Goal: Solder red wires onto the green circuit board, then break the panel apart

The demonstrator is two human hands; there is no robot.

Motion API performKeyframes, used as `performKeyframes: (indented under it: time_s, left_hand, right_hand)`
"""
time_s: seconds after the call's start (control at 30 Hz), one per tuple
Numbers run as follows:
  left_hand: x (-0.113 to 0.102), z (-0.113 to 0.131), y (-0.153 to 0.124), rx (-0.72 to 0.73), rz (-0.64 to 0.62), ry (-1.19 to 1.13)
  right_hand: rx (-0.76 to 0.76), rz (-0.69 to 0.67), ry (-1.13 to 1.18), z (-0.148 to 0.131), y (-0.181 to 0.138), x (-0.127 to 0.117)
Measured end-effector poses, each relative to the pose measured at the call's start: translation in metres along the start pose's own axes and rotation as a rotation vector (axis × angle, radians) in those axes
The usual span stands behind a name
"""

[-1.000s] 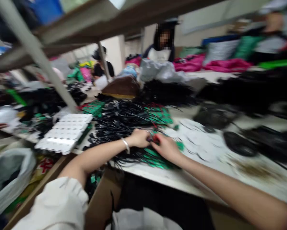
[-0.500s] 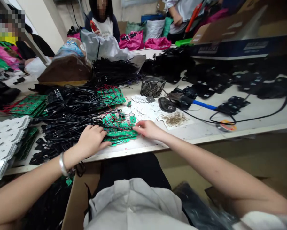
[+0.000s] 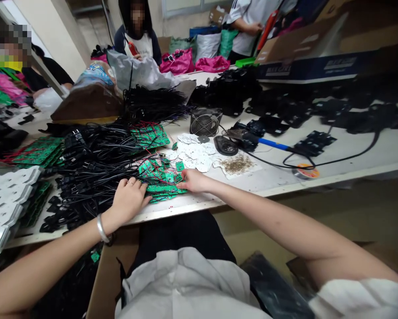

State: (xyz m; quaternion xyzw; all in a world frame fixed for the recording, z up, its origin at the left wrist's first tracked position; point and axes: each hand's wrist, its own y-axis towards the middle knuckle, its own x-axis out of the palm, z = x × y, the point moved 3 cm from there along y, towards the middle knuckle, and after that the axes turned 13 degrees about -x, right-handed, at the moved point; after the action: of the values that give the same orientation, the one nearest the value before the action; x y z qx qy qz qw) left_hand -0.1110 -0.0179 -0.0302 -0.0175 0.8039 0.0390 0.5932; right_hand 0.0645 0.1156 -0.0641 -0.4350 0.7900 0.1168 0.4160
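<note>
Green circuit boards (image 3: 164, 191) with red wires lie in a low stack near the table's front edge. My left hand (image 3: 130, 198) bends over their left end, with the thumb on the near side and the fingers on the far side. Beneath and beside it spread black power cords (image 3: 95, 177) with plugs. At the right end of the stack, my right hand (image 3: 194, 180) pinches the boards' edge between thumb and fingers. Smaller green boards (image 3: 155, 169) with red wires lie just behind. How many boards the hands grip is hidden.
A small fan (image 3: 205, 122), white discs (image 3: 195, 155), a soldering iron (image 3: 274, 144) with a blue handle and a solder spool (image 3: 305, 171) lie to the right. White trays (image 3: 9, 199) stand left. Black housings (image 3: 278, 110) cover the back right. Other people are across the table.
The view has shifted slightly. My right hand has moved a little closer to my left hand, along the right end of the boards. My left hand stays at their left end.
</note>
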Motion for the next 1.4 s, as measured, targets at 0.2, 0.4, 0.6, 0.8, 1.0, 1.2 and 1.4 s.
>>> performKeyframes:
  time_s: [0.2, 0.4, 0.6, 0.8, 1.0, 1.2, 1.4]
  left_hand:
    - [0.002, -0.003, 0.008, 0.017, -0.09, -0.073]
    - [0.0, -0.007, 0.017, -0.017, -0.168, -0.135]
    - [0.001, -0.02, 0.019, -0.12, -0.152, -0.383]
    - [0.001, -0.013, 0.007, 0.053, 0.007, -0.218]
    - [-0.003, 0.0, -0.003, 0.312, 0.17, 0.014]
    - [0.002, 0.009, 0.001, 0.472, 0.104, 0.143]
    - [-0.005, 0.015, 0.002, 0.632, 0.066, 0.248]
  right_hand:
    - [0.016, -0.018, -0.136, -0.013, 0.002, 0.002]
    - [0.002, 0.006, -0.174, -0.022, 0.0, 0.001]
    - [0.02, -0.051, -0.016, -0.012, 0.001, 0.005]
    - [-0.014, 0.103, -0.114, -0.02, -0.009, -0.006]
    - [-0.778, 0.18, -0.606, -0.035, -0.027, 0.007]
    - [-0.856, 0.003, -0.866, -0.039, -0.007, 0.026]
    - [-0.897, -0.208, -0.986, -0.055, -0.008, 0.028]
